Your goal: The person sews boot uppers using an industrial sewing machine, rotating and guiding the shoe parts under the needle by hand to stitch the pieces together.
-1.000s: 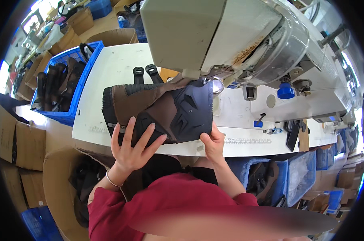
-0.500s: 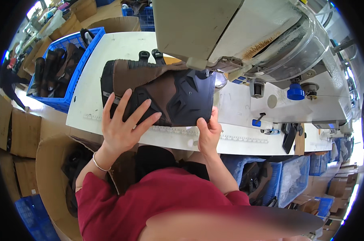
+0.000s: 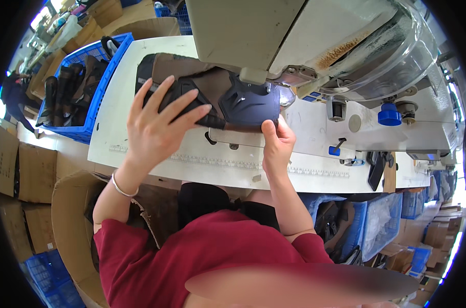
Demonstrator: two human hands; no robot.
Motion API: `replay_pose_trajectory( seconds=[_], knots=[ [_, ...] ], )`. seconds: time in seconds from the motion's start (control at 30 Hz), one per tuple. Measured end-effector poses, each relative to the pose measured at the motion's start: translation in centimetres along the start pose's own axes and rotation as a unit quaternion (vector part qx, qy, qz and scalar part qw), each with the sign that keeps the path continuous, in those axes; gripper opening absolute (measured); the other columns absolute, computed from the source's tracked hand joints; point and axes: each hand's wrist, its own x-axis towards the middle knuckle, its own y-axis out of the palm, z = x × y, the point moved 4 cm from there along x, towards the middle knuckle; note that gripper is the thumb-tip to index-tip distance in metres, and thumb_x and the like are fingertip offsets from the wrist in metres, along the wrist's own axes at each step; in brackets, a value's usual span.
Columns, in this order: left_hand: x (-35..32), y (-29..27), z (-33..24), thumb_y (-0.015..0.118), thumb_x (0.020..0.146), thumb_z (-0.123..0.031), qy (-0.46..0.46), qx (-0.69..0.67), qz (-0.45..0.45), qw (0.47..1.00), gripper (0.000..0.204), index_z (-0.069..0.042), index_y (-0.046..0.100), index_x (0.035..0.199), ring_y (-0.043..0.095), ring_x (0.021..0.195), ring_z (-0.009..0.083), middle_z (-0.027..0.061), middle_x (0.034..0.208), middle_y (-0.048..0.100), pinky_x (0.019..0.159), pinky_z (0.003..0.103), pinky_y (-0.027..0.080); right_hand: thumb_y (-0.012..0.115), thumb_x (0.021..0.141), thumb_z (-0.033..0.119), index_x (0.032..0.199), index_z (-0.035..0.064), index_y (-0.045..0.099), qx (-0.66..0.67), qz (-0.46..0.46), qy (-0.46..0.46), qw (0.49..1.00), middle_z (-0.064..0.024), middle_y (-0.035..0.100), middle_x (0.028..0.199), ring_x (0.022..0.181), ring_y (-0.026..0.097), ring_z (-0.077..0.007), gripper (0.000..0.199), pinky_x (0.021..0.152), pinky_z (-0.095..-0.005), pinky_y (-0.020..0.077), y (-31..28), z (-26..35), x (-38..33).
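Note:
A brown and black boot upper [image 3: 249, 105] with moulded dark overlays lies on the white table, its right part under the head of the sewing machine [image 3: 238, 33]. My left hand [image 3: 156, 126] rests on its left part, fingers stretched and spread across the surface. At the near right corner my right hand [image 3: 279, 146] pinches the edge between thumb and fingers. Lamp light shines on the material beside the needle area; the machine head hides the stitching point and part of the upper's far edge.
A blue crate [image 3: 122, 64] of dark uppers stands left of the white table [image 3: 109, 128]. A ruler strip [image 3: 217, 161] runs along the near edge. Black scissors-like tools [image 3: 377, 172] lie at the right. An open cardboard box [image 3: 68, 226] and blue bins [image 3: 364, 231] stand below.
The boot upper has slid and turned away from me, uncovering the table and ruler in front. Both hands have moved farther out with it, keeping their places on it.

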Motion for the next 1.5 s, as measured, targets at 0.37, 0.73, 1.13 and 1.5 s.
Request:
replay_pose_trajectory(
  seconds=[0.37, 0.73, 1.13, 1.5],
  knots=[
    [3.4, 1.7, 3.7, 0.071, 0.068, -0.030, 0.023, 0.003, 0.020, 1.000, 0.030, -0.028, 0.071, 0.098, 0.061, 0.098, 0.0224, -0.0032, 0.099, 0.068, 0.088, 0.040, 0.046, 0.053, 0.090, 0.002, 0.119, -0.0060, 0.054, -0.132, -0.040, -0.022, 0.990, -0.0122, 0.059, 0.114, 0.102, 0.058, -0.0171, 0.030, 0.092, -0.0278, 0.0439, -0.2, 0.4, -2.2],
    [4.0, 1.4, 3.1, 0.071, 0.069, -0.030, 0.046, 0.036, 0.092, 0.994, 0.045, -0.028, 0.063, 0.114, 0.057, 0.105, 0.0215, -0.0019, 0.111, 0.063, 0.093, 0.039, 0.043, 0.052, 0.089, 0.000, 0.119, -0.0038, 0.054, -0.084, -0.023, 0.035, 0.996, -0.0128, 0.059, 0.117, 0.111, 0.056, -0.0188, 0.030, 0.096, -0.0293, 0.0421, -2.9, -1.1, -3.5],
    [-1.6, -7.9, 2.7, 0.074, 0.066, -0.018, -0.094, 0.017, 0.092, 0.991, 0.044, -0.010, 0.064, 0.108, 0.062, 0.093, 0.0246, 0.0075, 0.100, 0.065, 0.083, 0.034, 0.047, 0.068, 0.077, 0.003, 0.127, -0.0006, 0.044, -0.200, 0.119, -0.109, 0.966, -0.0168, 0.049, 0.127, 0.115, 0.050, -0.0292, 0.056, 0.098, -0.0339, 0.0394, 3.9, 1.0, -2.4],
    [-9.9, -9.6, 4.7, 0.074, 0.070, -0.043, -0.376, -0.427, 0.120, 0.813, 0.061, 0.002, 0.060, 0.110, 0.054, 0.112, 0.0286, 0.0118, 0.097, 0.066, 0.100, 0.040, 0.036, 0.063, 0.084, 0.021, 0.092, 0.0008, 0.052, -0.138, 0.451, 0.012, 0.882, -0.0132, 0.054, 0.071, 0.065, 0.051, -0.0282, 0.024, 0.062, -0.0350, 0.0407, 9.4, 6.0, -2.0]
  ],
)
